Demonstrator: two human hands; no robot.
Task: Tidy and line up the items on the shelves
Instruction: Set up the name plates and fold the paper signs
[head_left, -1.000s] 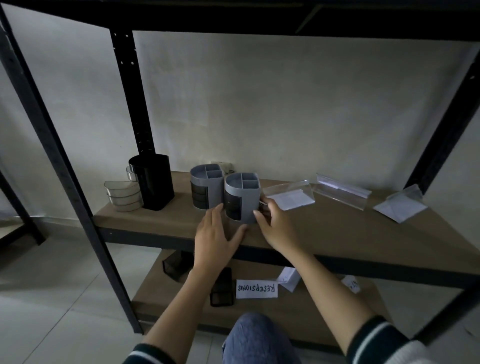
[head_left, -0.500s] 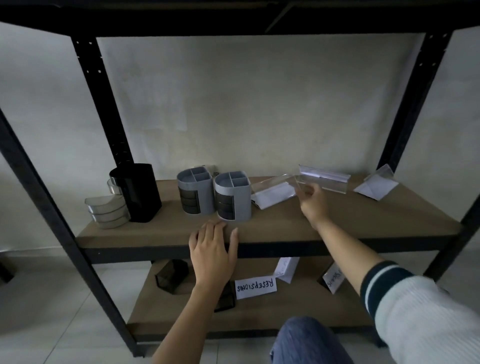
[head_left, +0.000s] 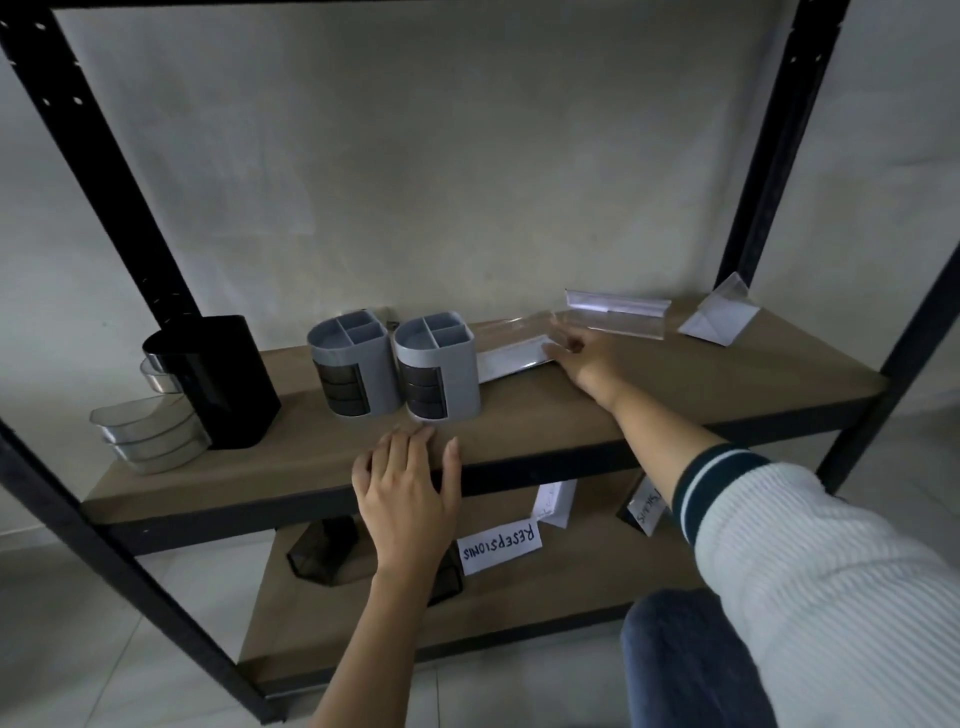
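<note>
Bare shelf board (head_left: 701, 384) at 3 o'clock of the two grey organizers (head_left: 395, 364) — open path w/ nothing standing. At 9 o'clock black holder (head_left: 223, 384) blocks; clear sign holders (head_left: 613, 314) crowd back edge, 1 o'clock.

Wall: a plain, pale grey plastered wall (head_left: 467, 171) fills the background behind the rack, with faint lighter patches on it.
Floor: pale, glossy floor tiles (head_left: 78, 660) with thin grout lines lie under and around the rack.
Sleeve: a white ribbed knit sleeve with a dark cuff and a pale stripe (head_left: 810, 571) shows at the lower right.
Trousers: a knee in blue denim fabric (head_left: 691, 670) shows at the bottom edge, below the sleeve.
</note>
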